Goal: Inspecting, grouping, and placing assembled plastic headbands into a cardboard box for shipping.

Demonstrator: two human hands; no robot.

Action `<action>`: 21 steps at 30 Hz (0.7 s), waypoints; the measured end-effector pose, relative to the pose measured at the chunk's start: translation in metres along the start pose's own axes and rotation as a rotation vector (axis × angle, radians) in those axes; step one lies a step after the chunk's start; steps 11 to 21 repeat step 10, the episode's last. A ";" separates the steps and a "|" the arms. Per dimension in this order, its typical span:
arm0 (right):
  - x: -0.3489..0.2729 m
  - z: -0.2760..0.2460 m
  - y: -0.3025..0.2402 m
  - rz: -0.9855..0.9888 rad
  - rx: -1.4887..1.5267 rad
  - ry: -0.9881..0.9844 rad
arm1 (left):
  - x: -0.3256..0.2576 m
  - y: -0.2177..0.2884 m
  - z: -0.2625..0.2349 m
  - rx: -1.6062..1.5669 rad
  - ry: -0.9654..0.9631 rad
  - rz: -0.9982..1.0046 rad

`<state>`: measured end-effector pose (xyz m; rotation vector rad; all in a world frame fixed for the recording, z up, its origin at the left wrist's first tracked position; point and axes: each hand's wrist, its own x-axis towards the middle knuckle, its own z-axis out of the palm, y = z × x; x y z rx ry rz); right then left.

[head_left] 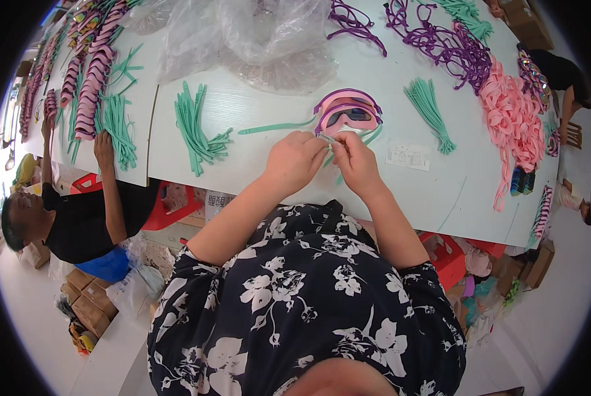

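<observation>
Pink swim goggles (358, 107) with purple edging and dark lenses lie on the white table just beyond my fingers. A teal strap (274, 127) runs out from their left side across the tabletop. My left hand (293, 160) is closed in a pinch at the near edge of the goggles. Beside it, the fingers of my right hand (356, 164) are also closed, almost touching the left fingertips. Between them is a small piece of teal strap, mostly hidden by the fingers. More teal strap shows beneath my right hand.
Teal strap bundles lie left (196, 129) and right (431, 113). Clear plastic bags (243, 39), purple frames (441, 49) and a pink pile (510, 119) surround the work. A white label (408, 156) lies right. A co-worker (77, 211) sits left, near stacked pink goggles (96, 86).
</observation>
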<state>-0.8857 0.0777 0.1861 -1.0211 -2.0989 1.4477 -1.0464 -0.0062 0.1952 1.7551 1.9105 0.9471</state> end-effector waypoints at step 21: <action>-0.002 0.007 0.005 -0.003 0.011 0.018 | 0.003 -0.011 -0.002 -0.093 -0.094 -0.114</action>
